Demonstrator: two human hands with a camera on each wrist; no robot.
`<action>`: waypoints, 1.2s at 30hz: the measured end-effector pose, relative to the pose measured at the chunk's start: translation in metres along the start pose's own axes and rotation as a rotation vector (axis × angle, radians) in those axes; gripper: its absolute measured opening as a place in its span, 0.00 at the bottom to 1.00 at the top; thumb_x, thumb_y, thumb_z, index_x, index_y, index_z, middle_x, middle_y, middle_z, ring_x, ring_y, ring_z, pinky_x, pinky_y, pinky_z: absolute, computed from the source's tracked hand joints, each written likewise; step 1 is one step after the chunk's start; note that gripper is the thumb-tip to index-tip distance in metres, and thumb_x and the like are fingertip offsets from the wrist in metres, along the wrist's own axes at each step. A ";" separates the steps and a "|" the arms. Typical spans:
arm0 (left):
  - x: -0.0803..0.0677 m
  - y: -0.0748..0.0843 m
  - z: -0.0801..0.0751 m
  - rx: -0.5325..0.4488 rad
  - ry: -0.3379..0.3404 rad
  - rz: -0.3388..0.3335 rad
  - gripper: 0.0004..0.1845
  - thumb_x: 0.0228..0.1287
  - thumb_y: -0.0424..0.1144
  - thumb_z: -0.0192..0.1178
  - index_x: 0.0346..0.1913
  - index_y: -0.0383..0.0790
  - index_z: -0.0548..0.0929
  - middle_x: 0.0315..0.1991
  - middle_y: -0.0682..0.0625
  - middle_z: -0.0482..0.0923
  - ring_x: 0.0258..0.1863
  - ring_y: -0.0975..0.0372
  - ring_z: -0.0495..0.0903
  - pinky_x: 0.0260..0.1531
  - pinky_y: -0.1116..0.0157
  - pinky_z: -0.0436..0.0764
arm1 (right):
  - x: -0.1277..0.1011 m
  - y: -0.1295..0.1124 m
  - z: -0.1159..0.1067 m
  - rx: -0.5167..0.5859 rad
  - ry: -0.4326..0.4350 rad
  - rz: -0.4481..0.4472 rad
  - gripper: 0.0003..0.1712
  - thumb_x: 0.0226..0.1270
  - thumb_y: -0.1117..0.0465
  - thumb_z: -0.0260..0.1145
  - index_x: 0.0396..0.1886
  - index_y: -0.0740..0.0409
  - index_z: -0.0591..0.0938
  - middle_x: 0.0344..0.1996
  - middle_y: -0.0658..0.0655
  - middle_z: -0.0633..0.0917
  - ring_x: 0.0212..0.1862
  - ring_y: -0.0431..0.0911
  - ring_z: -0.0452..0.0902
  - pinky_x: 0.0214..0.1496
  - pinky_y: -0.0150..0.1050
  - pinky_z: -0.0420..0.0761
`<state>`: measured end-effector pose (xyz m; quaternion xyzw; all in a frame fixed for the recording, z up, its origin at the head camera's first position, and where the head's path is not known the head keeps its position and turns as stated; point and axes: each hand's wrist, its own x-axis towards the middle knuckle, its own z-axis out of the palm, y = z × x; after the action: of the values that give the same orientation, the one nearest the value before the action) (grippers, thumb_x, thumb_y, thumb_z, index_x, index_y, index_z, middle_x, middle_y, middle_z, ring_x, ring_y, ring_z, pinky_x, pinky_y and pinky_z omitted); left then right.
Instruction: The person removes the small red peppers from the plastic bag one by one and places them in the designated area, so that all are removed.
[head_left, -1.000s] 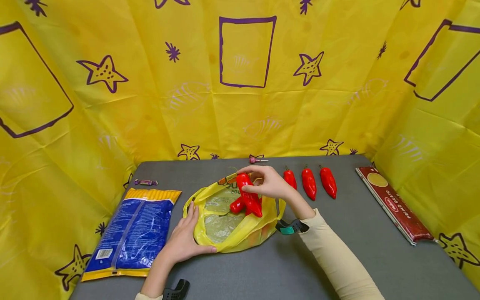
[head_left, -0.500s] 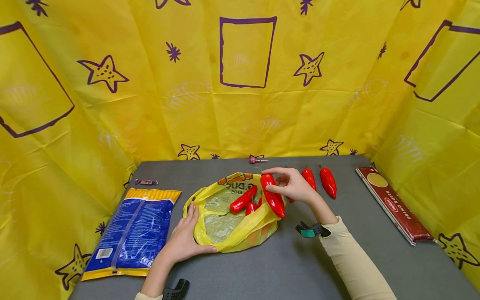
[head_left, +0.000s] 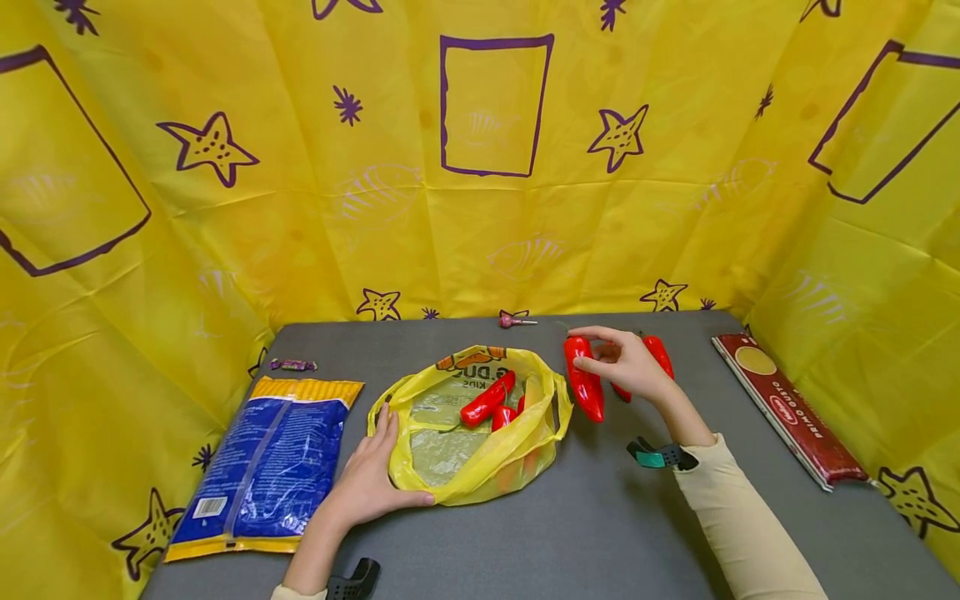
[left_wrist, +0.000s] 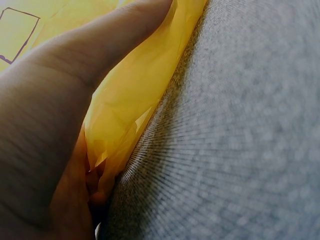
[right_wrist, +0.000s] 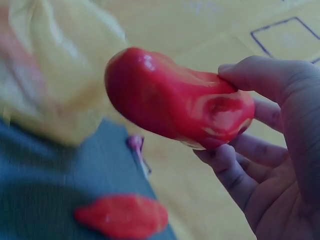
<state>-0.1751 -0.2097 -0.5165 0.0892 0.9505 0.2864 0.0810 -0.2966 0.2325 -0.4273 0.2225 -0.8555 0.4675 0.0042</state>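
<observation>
My right hand (head_left: pixel 626 367) pinches a glossy red pepper (head_left: pixel 583 379) between thumb and fingers, raised just right of a yellow plastic bag (head_left: pixel 525 462). In the right wrist view this pepper (right_wrist: pixel 170 97) points left from the fingertips. The bag lies with its mouth open, and several red peppers (head_left: pixel 487 400) are inside. My left hand (head_left: pixel 367 471) rests against the bag's left side, thumb stretched along its front and fingers at the rim. In the left wrist view, the straight thumb (left_wrist: pixel 115 40) lies along the yellow plastic.
Another red pepper (head_left: pixel 657 353) lies at the right, partly behind the right hand. A blue and yellow packet (head_left: pixel 266 467) is at the left, near a wrapped candy (head_left: pixel 293 365). A lollipop (head_left: pixel 516 320) lies at the back. A dark red packet (head_left: pixel 787 408) lies at the right edge.
My right hand has carried the red pepper rightward, from above the bag's mouth to beyond its right rim. The peppers inside the bag have come into view. The left hand has stayed still.
</observation>
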 end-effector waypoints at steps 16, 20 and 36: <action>0.000 0.000 -0.001 -0.002 -0.003 -0.006 0.83 0.39 0.81 0.74 0.86 0.37 0.42 0.88 0.43 0.26 0.81 0.31 0.50 0.74 0.30 0.58 | -0.043 0.068 -0.064 -0.114 0.064 0.149 0.29 0.75 0.55 0.72 0.71 0.60 0.80 0.55 0.68 0.86 0.46 0.56 0.85 0.38 0.33 0.84; -0.001 0.000 -0.001 -0.003 -0.005 -0.006 0.83 0.39 0.81 0.74 0.86 0.37 0.42 0.87 0.43 0.26 0.81 0.30 0.49 0.74 0.30 0.57 | -0.053 0.078 -0.085 -0.118 0.079 0.208 0.29 0.77 0.54 0.69 0.72 0.62 0.77 0.64 0.72 0.82 0.60 0.68 0.80 0.46 0.31 0.84; 0.000 0.001 -0.001 -0.008 -0.006 -0.015 0.82 0.39 0.81 0.74 0.87 0.38 0.41 0.88 0.43 0.25 0.81 0.30 0.50 0.74 0.29 0.57 | -0.049 0.107 -0.128 -0.321 0.120 0.357 0.33 0.80 0.49 0.66 0.70 0.71 0.74 0.63 0.81 0.78 0.61 0.74 0.76 0.39 0.28 0.81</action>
<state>-0.1748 -0.2095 -0.5146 0.0826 0.9497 0.2893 0.0866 -0.3196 0.4032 -0.4508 0.0364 -0.9428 0.3313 0.0077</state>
